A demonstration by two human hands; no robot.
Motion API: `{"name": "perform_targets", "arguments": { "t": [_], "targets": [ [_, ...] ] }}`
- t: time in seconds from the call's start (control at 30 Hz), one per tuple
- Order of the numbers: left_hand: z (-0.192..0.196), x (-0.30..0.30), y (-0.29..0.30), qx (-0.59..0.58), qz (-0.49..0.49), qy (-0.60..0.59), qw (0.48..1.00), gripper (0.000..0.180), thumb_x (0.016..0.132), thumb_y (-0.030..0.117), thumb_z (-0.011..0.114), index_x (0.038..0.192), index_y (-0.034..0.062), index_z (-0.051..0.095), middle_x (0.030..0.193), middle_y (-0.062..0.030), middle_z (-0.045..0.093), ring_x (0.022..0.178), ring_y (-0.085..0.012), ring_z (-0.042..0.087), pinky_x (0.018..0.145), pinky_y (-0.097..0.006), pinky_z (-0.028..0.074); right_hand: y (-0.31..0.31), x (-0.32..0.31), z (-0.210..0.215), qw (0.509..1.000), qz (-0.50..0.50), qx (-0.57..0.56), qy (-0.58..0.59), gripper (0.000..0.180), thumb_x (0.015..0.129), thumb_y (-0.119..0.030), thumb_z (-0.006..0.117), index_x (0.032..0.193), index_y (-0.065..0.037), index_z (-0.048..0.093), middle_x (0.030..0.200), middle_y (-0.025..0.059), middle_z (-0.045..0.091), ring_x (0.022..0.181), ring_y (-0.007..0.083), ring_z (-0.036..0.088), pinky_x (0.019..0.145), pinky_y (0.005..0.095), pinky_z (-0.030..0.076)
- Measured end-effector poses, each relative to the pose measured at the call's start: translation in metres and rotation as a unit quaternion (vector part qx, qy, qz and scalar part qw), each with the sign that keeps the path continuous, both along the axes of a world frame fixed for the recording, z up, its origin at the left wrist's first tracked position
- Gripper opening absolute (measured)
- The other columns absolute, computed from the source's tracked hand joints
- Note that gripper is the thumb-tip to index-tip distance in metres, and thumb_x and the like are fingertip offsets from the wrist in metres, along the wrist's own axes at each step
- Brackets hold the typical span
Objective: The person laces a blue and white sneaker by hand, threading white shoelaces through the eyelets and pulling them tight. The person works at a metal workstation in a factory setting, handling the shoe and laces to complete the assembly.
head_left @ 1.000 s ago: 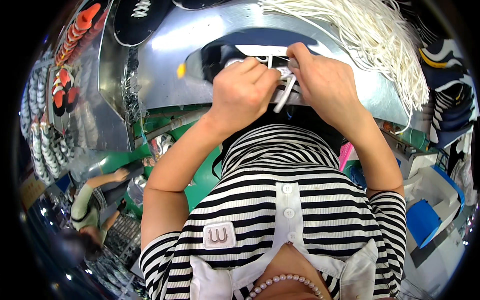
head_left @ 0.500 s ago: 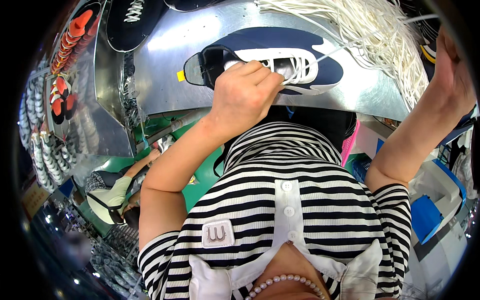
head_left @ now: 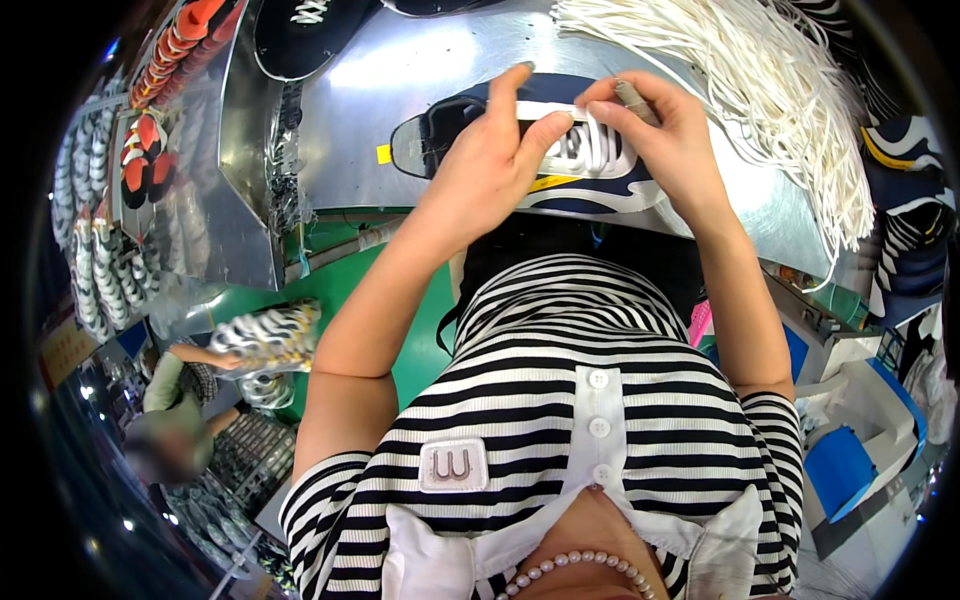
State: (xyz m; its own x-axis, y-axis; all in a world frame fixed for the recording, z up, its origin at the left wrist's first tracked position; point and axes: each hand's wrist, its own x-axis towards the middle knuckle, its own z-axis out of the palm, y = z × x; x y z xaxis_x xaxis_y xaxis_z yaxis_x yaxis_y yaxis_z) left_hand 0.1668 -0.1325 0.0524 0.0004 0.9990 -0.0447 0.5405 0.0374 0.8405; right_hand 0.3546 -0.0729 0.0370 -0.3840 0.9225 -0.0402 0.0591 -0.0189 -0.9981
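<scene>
A navy and white shoe upper (head_left: pixel 612 196) lies sideways on the metal table, its collar to the left and its toe to the right. White shoelace (head_left: pixel 598 150) crosses its eyelet rows. Over the tongue, my left hand (head_left: pixel 495 150) has its index finger stretched away and its thumb apart, touching the white eyelet edge; its other fingers are hidden. My right hand (head_left: pixel 668 130) reaches in from the right, thumb and forefinger pinched on the lace at the far eyelet row. A beige wrap (head_left: pixel 636 100) covers one of its fingers.
A thick bundle of white laces (head_left: pixel 770 110) spreads over the table's far right. Black shoe parts (head_left: pixel 300 35) lie far left, beside orange-black stacked pieces (head_left: pixel 180 50). More navy uppers (head_left: pixel 908 230) hang at right. A co-worker (head_left: pixel 165 420) handles grey-white pieces (head_left: pixel 265 340) at lower left.
My right hand has come from the far right, where it held a lace drawn taut, back to the shoe upper. My left hand has loosened from its closed grip. The co-worker has shifted.
</scene>
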Motion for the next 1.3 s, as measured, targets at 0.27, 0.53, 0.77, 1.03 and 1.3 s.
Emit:
{"name": "perform_targets", "arguments": {
  "t": [0.27,0.53,0.77,1.03,1.3],
  "targets": [
    [-0.013,0.016,0.002,0.096,0.099,0.185,0.973,0.046,0.082,0.034,0.078,0.113,0.0036,0.063,0.097,-0.0141,0.071,0.082,-0.0276,0.066,0.078,-0.036,0.050,0.007,-0.011,-0.017,0.997,-0.005,0.046,-0.060,0.017,0.086,-0.015,0.070,0.097,-0.001,0.071,0.093,0.0052,0.068,0.081,0.0137,0.063,0.072,0.0271,0.048],
    [-0.018,0.019,-0.001,0.105,0.118,0.148,0.976,0.041,0.077,0.025,0.081,0.109,0.0046,0.064,0.093,-0.0115,0.072,0.080,-0.0251,0.066,0.076,-0.035,0.050,-0.018,0.016,0.004,0.992,0.028,0.047,-0.117,0.017,0.095,-0.014,0.062,0.106,-0.002,0.059,0.087,0.0076,0.068,0.081,0.0167,0.066,0.073,0.0287,0.051],
    [-0.021,0.018,-0.004,0.130,0.110,0.133,0.976,0.040,0.078,0.020,0.081,0.109,0.0028,0.064,0.091,-0.0111,0.071,0.080,-0.0229,0.066,0.075,-0.034,0.050,-0.019,0.013,0.008,0.973,0.034,0.132,-0.185,0.013,0.093,-0.013,0.062,0.093,-0.001,0.058,0.074,0.0131,0.067,0.068,0.0285,0.066,0.062,0.0347,0.050],
    [-0.016,0.020,-0.009,0.117,0.057,0.068,0.989,0.029,0.084,0.004,0.070,0.112,0.0016,0.062,0.081,-0.0095,0.072,0.072,-0.0151,0.067,0.069,-0.027,0.052,-0.007,-0.016,0.009,0.891,0.100,0.269,-0.350,0.016,0.094,-0.020,0.057,0.093,-0.004,0.054,0.073,0.0164,0.066,0.073,0.0380,0.065,0.062,0.0468,0.049],
    [-0.019,0.018,0.000,0.083,0.085,-0.045,0.992,0.039,0.083,0.003,0.073,0.118,0.0007,0.057,0.099,-0.0077,0.069,0.087,-0.0101,0.065,0.077,-0.024,0.052,-0.008,0.027,0.013,0.973,-0.012,0.137,-0.186,0.019,0.091,-0.019,0.065,0.103,-0.004,0.065,0.069,0.0083,0.064,0.058,0.0156,0.058,0.056,0.0300,0.045]
  ]
}}
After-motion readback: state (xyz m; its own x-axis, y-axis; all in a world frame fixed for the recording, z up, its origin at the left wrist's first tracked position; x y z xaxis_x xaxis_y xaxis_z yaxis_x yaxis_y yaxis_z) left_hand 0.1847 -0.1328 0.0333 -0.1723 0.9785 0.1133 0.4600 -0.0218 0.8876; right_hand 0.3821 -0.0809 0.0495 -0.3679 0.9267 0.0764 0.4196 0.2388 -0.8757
